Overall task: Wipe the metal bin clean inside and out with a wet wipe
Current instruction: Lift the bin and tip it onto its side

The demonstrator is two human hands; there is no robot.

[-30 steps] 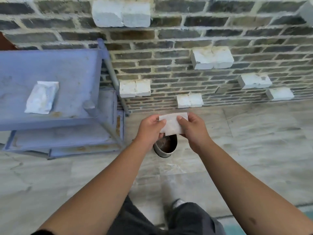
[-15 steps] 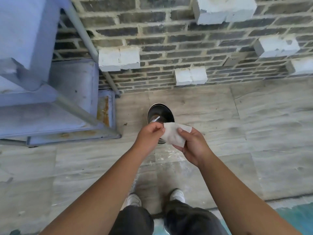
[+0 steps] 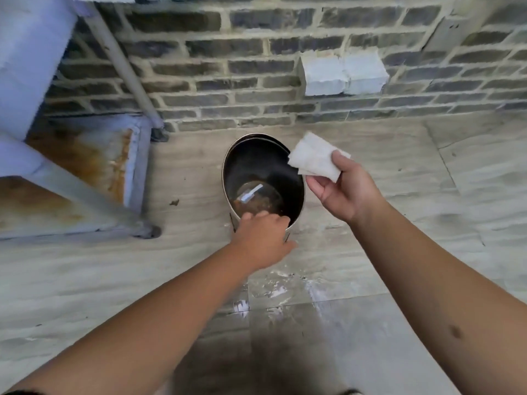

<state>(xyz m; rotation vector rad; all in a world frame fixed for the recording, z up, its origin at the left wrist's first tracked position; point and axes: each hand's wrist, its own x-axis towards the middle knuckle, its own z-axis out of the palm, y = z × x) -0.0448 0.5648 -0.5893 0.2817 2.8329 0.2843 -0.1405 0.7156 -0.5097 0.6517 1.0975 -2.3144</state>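
The round metal bin [image 3: 258, 163] stands open on the tiled floor close to the brick wall. Its inside is dark, with brownish grime and a small white scrap [image 3: 250, 193] on the bottom. My left hand [image 3: 261, 238] grips the bin's near rim, fingers curled over the edge. My right hand [image 3: 346, 189] is beside the bin's right rim and pinches a folded white wet wipe [image 3: 315, 158], which hangs just over the rim's upper right edge.
A blue metal rack [image 3: 85, 163] with rusty lower shelves stands at the left, its leg and foot near the bin. The dark brick wall [image 3: 256, 67] with white blocks runs behind. A wet patch [image 3: 285, 292] lies on the floor below the bin.
The view has come down much closer to the bin. My left hand let go of the wipe and took the bin's near rim. My right hand carried the wipe to the bin's right.
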